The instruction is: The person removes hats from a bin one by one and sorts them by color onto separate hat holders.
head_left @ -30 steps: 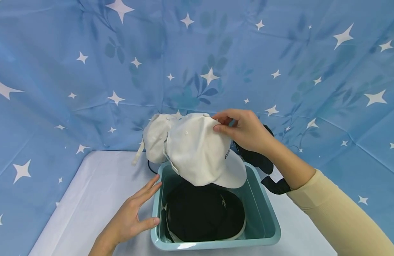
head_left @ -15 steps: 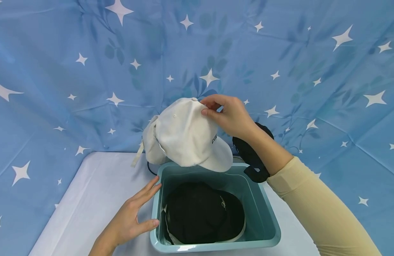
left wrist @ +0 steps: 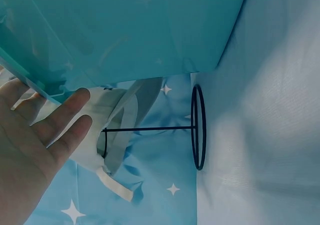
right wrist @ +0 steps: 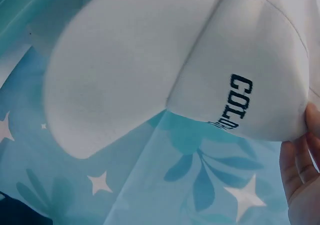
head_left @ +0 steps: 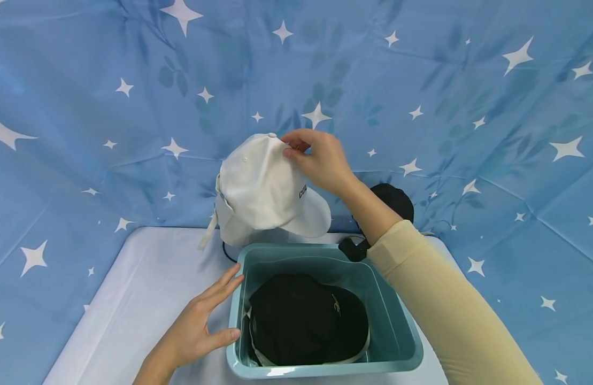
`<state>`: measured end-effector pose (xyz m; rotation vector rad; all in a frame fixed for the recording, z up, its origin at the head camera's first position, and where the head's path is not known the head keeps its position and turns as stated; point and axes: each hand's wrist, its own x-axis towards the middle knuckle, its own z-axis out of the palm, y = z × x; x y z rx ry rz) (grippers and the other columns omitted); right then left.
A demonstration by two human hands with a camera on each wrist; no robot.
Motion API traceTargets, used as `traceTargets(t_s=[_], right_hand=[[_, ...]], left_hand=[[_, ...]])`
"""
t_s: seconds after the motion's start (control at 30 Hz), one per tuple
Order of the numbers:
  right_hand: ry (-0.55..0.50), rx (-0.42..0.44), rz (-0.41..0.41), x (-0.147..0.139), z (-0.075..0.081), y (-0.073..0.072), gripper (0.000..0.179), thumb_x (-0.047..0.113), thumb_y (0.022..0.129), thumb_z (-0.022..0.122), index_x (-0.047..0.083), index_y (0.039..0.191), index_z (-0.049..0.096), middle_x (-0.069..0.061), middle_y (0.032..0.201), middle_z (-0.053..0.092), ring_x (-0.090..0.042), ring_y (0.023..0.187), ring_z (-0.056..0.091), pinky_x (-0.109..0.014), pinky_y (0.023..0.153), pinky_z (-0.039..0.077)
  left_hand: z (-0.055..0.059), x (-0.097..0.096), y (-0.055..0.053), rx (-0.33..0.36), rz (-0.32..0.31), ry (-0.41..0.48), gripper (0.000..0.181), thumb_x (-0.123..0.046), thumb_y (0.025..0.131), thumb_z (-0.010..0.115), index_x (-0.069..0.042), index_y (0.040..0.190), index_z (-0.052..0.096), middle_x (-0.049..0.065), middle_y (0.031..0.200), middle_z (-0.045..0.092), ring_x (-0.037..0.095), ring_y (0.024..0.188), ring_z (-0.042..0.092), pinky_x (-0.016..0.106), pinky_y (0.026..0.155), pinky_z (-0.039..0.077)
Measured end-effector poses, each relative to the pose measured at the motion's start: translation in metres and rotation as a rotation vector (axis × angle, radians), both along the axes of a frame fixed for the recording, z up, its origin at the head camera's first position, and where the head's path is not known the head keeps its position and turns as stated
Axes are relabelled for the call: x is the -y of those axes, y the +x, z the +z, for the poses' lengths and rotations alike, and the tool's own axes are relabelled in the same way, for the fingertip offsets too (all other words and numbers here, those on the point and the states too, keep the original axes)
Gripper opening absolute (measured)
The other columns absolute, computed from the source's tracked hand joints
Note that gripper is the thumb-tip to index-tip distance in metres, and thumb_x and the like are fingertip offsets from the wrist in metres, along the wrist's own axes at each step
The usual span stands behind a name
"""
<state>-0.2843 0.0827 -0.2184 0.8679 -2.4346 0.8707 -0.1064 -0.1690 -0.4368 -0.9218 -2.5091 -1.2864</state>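
My right hand (head_left: 317, 155) pinches a white baseball cap (head_left: 262, 182) near the top of its crown, up in the air behind the bin. Dark lettering (right wrist: 240, 95) shows on the cap's front in the right wrist view. Partly hidden behind it, a second white cap (head_left: 231, 230) with a loose back strap sits on a black wire stand (left wrist: 199, 127). At the left rim of a teal plastic bin (head_left: 411, 358), my left hand (head_left: 197, 323) rests with its fingers spread. Inside the bin lies a black cap (head_left: 296, 321) with a pale edge showing beneath it.
Another black cap (head_left: 394, 200) stands behind the right forearm, partly covered by it. A black strap (head_left: 354, 249) hangs by the right sleeve. The white tabletop (head_left: 147, 278) meets a blue star-patterned cloth (head_left: 132, 123) at the back.
My right hand has lifted the white cap up and to the left, from over the bin to in front of the second white cap. The left hand and bin have stayed put.
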Motion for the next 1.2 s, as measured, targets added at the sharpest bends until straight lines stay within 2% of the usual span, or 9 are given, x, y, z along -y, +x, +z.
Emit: traceTargets(t_s=[0.27,0.57,0.8,1.2], right_hand=[[0.004,-0.014,-0.051,0.018,-0.019,-0.012,0.02,0.021,0.09,0.065,0.019,0.109,0.07,0.005,0.093,0.068,-0.008,0.083,0.06,-0.026,0.068,0.047],[0.076,-0.038,-0.09,0.027,-0.046,-0.025,0.021,0.019,0.091,0.063,0.021,0.111,0.071,0.006,0.099,0.069,-0.009,0.086,0.061,-0.029,0.074,0.047],[0.102,-0.047,-0.082,0.032,-0.061,-0.027,0.022,0.018,0.091,0.063,0.021,0.111,0.071,0.005,0.1,0.068,-0.009,0.085,0.06,-0.027,0.071,0.047],[0.168,-0.053,-0.087,0.042,-0.074,-0.026,0.022,0.019,0.092,0.061,0.023,0.112,0.071,0.006,0.106,0.068,-0.01,0.086,0.061,-0.027,0.069,0.048]], left_hand=[[-0.001,-0.001,0.0,-0.017,0.003,-0.011,0.081,-0.025,0.079,0.073,-0.022,0.149,0.032,0.005,0.156,0.022,0.021,0.139,0.029,0.06,0.092,0.04],[-0.001,0.001,0.0,-0.022,0.008,-0.011,0.08,-0.028,0.08,0.072,-0.022,0.148,0.032,0.004,0.156,0.023,0.021,0.138,0.031,0.06,0.091,0.041],[0.002,0.002,-0.001,-0.02,0.009,-0.017,0.079,-0.03,0.08,0.072,-0.023,0.149,0.032,0.004,0.156,0.022,0.02,0.138,0.031,0.059,0.091,0.042],[0.001,0.002,-0.001,0.002,0.006,-0.008,0.079,-0.028,0.081,0.072,-0.024,0.149,0.032,0.002,0.156,0.021,0.019,0.139,0.029,0.06,0.092,0.04]])
